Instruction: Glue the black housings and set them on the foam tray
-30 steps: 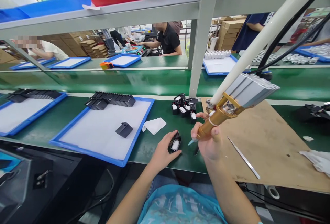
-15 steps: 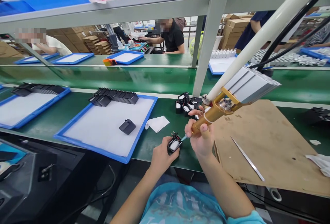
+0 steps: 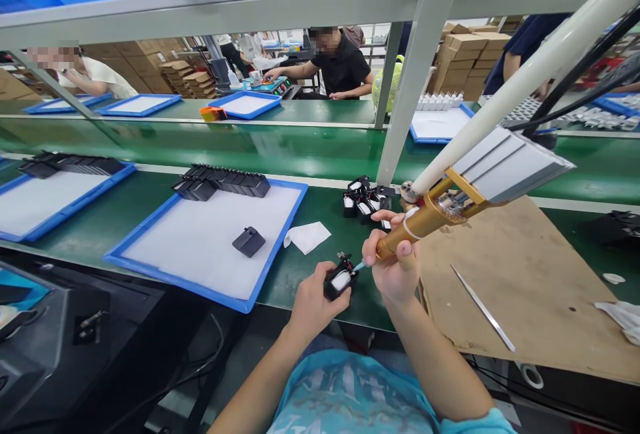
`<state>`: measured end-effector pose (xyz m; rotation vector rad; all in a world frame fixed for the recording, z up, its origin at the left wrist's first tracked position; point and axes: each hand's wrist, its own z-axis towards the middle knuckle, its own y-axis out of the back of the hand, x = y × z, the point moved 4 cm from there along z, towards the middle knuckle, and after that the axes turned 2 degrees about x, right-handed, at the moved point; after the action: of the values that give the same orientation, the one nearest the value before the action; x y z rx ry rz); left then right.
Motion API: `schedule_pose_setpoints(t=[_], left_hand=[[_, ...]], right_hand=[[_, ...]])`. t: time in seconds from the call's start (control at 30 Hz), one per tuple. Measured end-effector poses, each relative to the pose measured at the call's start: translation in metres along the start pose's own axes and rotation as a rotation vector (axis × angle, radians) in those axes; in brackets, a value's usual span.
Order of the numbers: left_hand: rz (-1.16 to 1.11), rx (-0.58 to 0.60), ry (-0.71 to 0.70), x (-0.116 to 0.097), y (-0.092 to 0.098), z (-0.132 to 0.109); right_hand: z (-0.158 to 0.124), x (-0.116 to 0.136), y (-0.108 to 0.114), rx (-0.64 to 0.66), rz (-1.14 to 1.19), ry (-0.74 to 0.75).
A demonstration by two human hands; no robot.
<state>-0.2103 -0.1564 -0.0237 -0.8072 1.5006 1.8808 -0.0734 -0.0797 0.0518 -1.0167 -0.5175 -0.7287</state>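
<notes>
Near the green table's front edge, my left hand is closed around a small open black housing with a white block and red wire inside. My right hand grips a gold cylindrical tool, tilted down to the left. The tool's thin light-blue tip reaches the housing's upper right edge; whether it touches is too small to tell. Several similar open black housings lie behind my right hand. A crumpled white cloth rests on the table left of my hands.
A blue-edged tray holds a row of black cases and one single case. Brown cardboard with a metal strip lies right. A white pole slants above. A person in black sits across.
The view has shifted slightly. The gold tool and my right hand sit a little further right in the picture; both hands keep their holds, and the tip remains at the housing.
</notes>
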Motion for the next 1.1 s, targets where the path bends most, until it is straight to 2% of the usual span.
schedule_pose_setpoints(t=[0.33, 0.57, 0.8, 0.9, 1.0, 1.1], left_hand=[[-0.087, 0.025, 0.078, 0.006, -0.006, 0.0], [-0.11, 0.005, 0.003, -0.006, -0.013, 0.005], [-0.129, -0.111, -0.142, -0.01, -0.01, 0.002], [-0.11, -0.085, -0.131, -0.008, -0.01, 0.001], [-0.065, -0.013, -0.047, -0.005, -0.008, 0.002], [0.036, 0.078, 0.058, 0.003, -0.002, 0.004]], right_hand=[[-0.003, 0.001, -0.009, 0.021, 0.072, 0.027], [-0.009, 0.0, -0.024, 0.041, 0.07, -0.012], [-0.009, 0.001, -0.024, 0.068, 0.098, -0.04], [-0.009, 0.002, -0.025, 0.064, 0.094, -0.076], [-0.008, 0.003, -0.027, 0.066, 0.071, -0.126], [-0.007, 0.004, -0.022, 0.007, 0.068, -0.075]])
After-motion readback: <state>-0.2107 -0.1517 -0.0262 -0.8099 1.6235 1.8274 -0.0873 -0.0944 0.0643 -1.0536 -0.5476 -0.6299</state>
